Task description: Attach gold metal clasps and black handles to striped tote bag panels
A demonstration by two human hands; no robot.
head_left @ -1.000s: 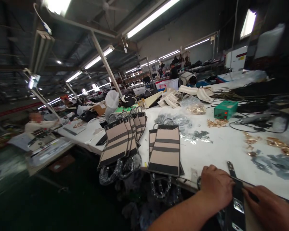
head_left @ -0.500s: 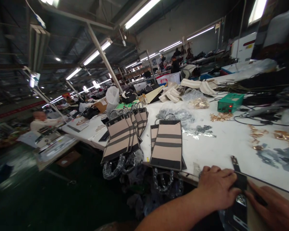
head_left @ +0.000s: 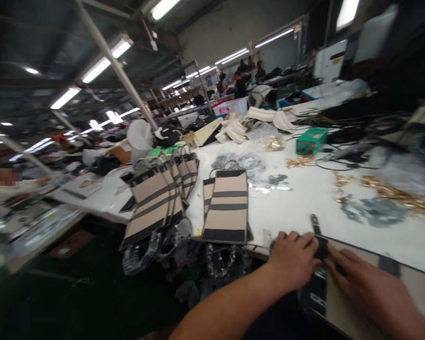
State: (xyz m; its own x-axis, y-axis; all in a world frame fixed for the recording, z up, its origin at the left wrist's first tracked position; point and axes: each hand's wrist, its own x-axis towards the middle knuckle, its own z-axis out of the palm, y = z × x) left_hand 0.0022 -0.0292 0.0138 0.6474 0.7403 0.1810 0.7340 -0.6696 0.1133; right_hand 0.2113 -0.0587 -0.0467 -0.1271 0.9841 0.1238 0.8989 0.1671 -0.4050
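At the lower right, a beige and black panel (head_left: 343, 302) lies at the table's front edge, with a black strap (head_left: 316, 224) sticking out past its far side. My left hand (head_left: 293, 257) is closed over the black end of the panel, fingers bent around it. Close beside it, my right hand (head_left: 368, 283) rests on the panel's beige part, its fingertips close to the strap; whether it grips anything is hidden. Metal fittings (head_left: 318, 298) show on the black part below my left hand.
On the white table (head_left: 269, 208) lie striped panels (head_left: 226, 205), a fanned stack of similar panels (head_left: 156, 198), gold metal parts (head_left: 386, 186), clear plastic bags (head_left: 378, 211) and a green box (head_left: 311, 140). A person (head_left: 7, 182) sits at the far left.
The camera view has turned right, so the table and stacks appear further left. Both hands stay on the panel; my right hand lies flatter, with more of its back showing.
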